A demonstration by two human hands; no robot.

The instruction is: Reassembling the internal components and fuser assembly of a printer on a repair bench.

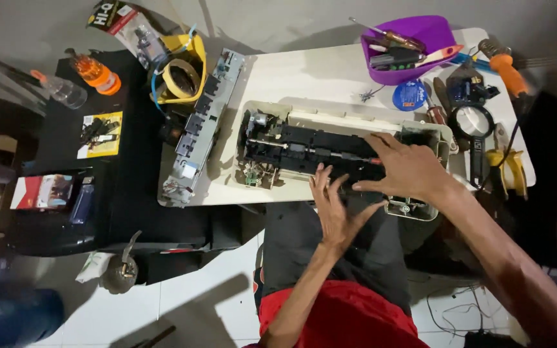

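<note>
Black inner parts show inside the opened printer (pixel 291 116), which lies on the white table (pixel 317 71) at the centre of the view. The left hand (pixel 333 206), at 6 o'clock from the printer, has its fingers spread open and touches the near edge, holding nothing. The right hand (pixel 407 171), at 4 o'clock, grips a thin screwdriver (pixel 349 156) lying across the mechanism. Farther away, at 1 o'clock, a purple tray (pixel 436 32) holds tools.
</note>
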